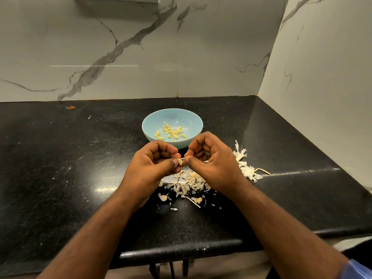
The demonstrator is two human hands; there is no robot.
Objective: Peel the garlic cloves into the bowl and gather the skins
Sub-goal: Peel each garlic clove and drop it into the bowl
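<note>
A light blue bowl (pixel 193 119) stands on the black counter (pixel 66 174) and holds several peeled yellow garlic cloves (pixel 171 132). Just in front of it, my left hand (pixel 153 164) pinches a small garlic clove (pixel 180 161) between thumb and fingers. My right hand (pixel 211 158) pinches a strip of skin at the clove's right end. A heap of papery skins (pixel 189 183) lies below both hands. More white skins (pixel 244 164) lie to the right of my right hand.
Marble walls close the counter at the back and right. Small skin flecks are scattered over the counter, with one orange scrap (pixel 71 107) at the back left. The counter's front edge (pixel 181 252) runs below my forearms.
</note>
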